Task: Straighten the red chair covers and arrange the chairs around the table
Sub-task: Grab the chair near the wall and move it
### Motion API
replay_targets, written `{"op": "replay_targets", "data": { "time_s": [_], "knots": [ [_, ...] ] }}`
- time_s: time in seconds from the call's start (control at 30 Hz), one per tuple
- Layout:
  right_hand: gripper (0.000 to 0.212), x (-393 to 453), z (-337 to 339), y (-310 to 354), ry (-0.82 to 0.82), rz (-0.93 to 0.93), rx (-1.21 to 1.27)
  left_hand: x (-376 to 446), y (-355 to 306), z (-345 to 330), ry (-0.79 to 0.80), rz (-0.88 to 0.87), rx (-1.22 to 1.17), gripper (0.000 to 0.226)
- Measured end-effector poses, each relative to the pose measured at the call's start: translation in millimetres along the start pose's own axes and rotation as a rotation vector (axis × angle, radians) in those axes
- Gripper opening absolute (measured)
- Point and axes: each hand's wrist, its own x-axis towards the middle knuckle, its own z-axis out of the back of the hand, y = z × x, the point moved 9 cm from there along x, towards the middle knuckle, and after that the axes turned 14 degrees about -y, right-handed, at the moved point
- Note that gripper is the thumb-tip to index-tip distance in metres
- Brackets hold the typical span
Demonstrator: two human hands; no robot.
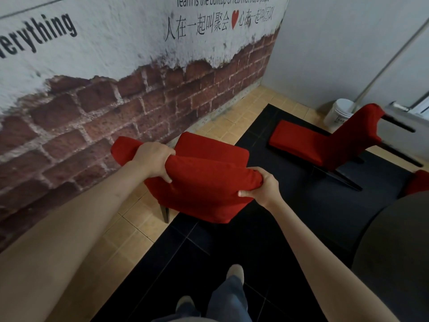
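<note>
Left grip: the left hand [152, 160] is curled over the top edge of a chair back, fingers folded down over the front and bunching the red chair cover [204, 196].
Right grip: the right hand [262, 184] is clamped on the right end of the same top edge, the thumb seen pressed under the fold of red fabric.
Held chair: a near chair [209, 154] is seen from behind and above, fully wrapped in red cloth; its seat faces away towards the brick wall, and one dark leg [165, 213] is shown at the lower left.
Position of held chair: it is stood across the line where tan floor tiles [130, 228] meet black floor tiles [232, 247], close beside the wall.
Second chair: another red-covered chair [325, 140] is seen lying tipped over on the black tiles, well apart to the right, with dark legs pointing right.
Third red shape: a small part of a further red cover [417, 182] is visible at the right edge.
Tabletop: a dark rounded tabletop [394, 252] is seen at the lower right.
Surroundings: a wall [116, 101] painted with brick and lettering is shown on the left; a white bucket [340, 113] is stood in the far corner.
Person: jeans and light shoes [235, 273] are visible at the bottom.
</note>
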Motion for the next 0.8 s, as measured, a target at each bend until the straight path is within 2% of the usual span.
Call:
{"op": "replay_targets", "data": {
  "time_s": [0.23,0.57,0.8],
  "knots": [
    [0.070,1.7,-25.2,12.9,-0.017,-0.012,0.000,7.1,27.2,0.8,0.063,0.015,0.035,0.049],
    [0.071,15.2,-67.6,37.0,-0.022,-0.045,0.007,26.0,70.3,9.2,0.045,0.046,0.151,0.053],
    [0.072,17.3,-70.7,34.4,0.000,-0.035,-0.005,23.9,72.2,6.5,0.022,0.055,0.148,0.058]
  ]
}}
